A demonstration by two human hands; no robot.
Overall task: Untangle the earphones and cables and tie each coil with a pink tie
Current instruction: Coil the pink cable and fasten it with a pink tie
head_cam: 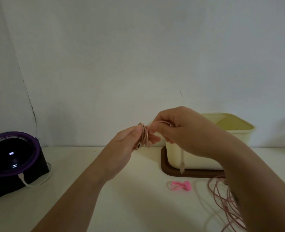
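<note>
Above the tabletop [130, 206], left hand [126, 145] grips the earphone coil [143, 134]; right hand [180, 129], pinching its strand [160, 122], is nearer the pink tie [181, 185].

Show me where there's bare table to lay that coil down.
The widest bare table lies between the purple-rimmed device and the pink tie. The right is crowded: cream box, brown tray, loose pink cable.

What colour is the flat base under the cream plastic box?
Brown flat base under the cream plastic box, clearest in head view.
</note>
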